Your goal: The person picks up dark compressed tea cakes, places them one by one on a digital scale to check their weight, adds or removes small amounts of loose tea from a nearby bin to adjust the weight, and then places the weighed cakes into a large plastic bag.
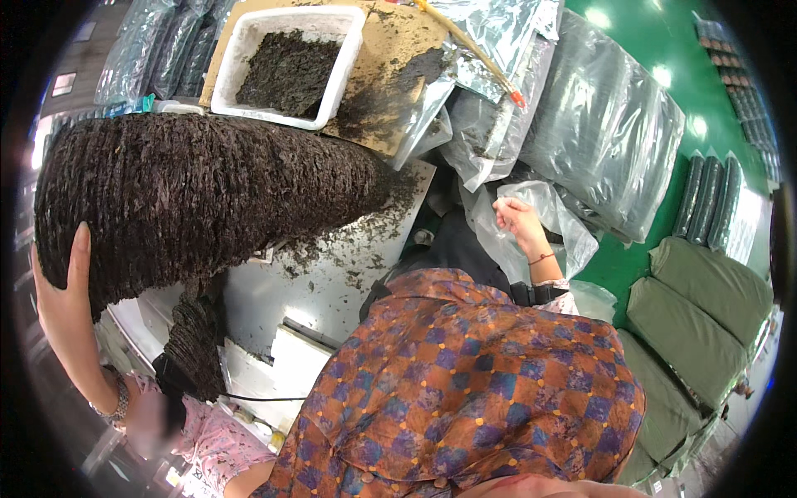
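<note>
A long stack of dark dried seaweed sheets lies on its side across a metal table, narrowing to the right. My left hand grips its wide left end, thumb on the near face and other fingers partly hidden behind. Beside my lap, my right hand has its fingers curled closed at a clear plastic bag, apparently pinching its film. A smaller bunch of seaweed sheets sits below the stack. Seaweed crumbs are scattered over the metal. Both wrists wear black bands.
Behind the stack, a white plastic tub of seaweed fragments rests on cardboard. A yellow stick with an orange tip lies on silvery film. Plastic-wrapped stacks and green-covered bundles stand on my right. A white box is near my waist.
</note>
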Demonstrator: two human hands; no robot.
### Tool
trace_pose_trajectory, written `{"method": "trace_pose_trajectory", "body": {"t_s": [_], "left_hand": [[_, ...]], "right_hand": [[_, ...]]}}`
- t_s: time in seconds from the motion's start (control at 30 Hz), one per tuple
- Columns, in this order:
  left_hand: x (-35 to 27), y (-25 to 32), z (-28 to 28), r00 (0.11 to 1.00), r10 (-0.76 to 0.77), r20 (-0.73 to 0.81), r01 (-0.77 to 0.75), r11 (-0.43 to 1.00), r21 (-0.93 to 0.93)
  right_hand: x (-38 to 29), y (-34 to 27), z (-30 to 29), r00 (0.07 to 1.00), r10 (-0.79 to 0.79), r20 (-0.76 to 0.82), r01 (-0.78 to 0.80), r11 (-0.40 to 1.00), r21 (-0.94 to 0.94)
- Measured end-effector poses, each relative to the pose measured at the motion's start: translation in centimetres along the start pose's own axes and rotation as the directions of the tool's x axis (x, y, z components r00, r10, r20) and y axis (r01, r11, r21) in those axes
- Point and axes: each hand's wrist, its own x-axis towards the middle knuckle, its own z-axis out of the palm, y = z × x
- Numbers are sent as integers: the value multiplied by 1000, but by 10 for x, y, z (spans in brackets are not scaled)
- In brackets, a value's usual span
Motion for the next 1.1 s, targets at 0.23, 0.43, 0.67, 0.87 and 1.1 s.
{"method": "trace_pose_trajectory", "body": {"t_s": [0.23,0.43,0.67,0.87,1.1], "left_hand": [[-12,5,-3,998,67,17,-65,990,-127],[-11,9,-3,990,20,-140,-12,998,61],[-25,28,-10,999,37,-3,-37,984,-177],[-23,34,-6,999,35,-42,-40,989,-140],[-9,31,-10,961,190,-201,-235,945,-229]], "right_hand": [[-27,-123,39,996,-75,-58,90,573,814],[4,-147,-10,994,-109,17,57,636,770],[15,-244,-93,842,-479,-249,531,651,542],[-34,-356,-55,588,-716,-376,809,506,299],[7,-197,118,838,-200,507,283,955,-91]]}}
